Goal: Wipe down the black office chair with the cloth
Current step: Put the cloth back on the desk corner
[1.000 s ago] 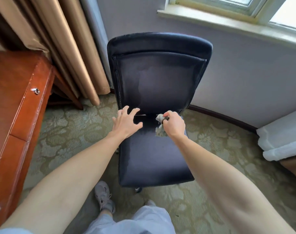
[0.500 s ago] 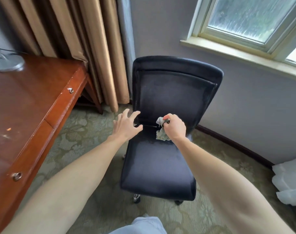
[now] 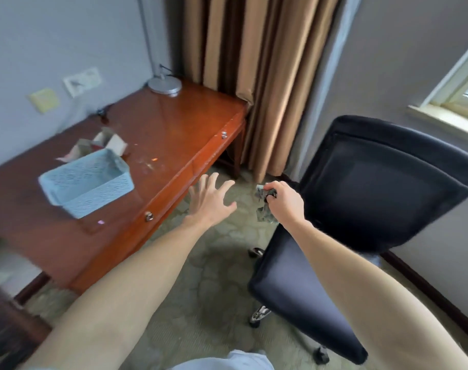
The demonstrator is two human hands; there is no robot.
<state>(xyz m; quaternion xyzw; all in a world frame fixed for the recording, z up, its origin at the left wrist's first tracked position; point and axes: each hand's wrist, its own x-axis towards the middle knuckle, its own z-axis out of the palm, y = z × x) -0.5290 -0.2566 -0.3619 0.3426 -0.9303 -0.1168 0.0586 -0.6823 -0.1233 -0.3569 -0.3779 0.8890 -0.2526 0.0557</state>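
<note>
Black padded office chair (image 3: 382, 198) at right on patterned green carpet (image 3: 214, 276), near grey wall under window. Crumpled grey-green cloth (image 3: 265, 202) bunched in right hand (image 3: 286, 202), fingers curled tight around it, raised just left of chair's backrest. Left hand (image 3: 210, 200) empty, fingers splayed wide, above carpet beside reddish wooden desk (image 3: 160, 134). Pale blue perforated plastic basket (image 3: 87, 181) on desk.

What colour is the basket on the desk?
Pale blue, with a perforated lattice pattern on its walls: the basket on the desk. Head view, the only one.
</note>
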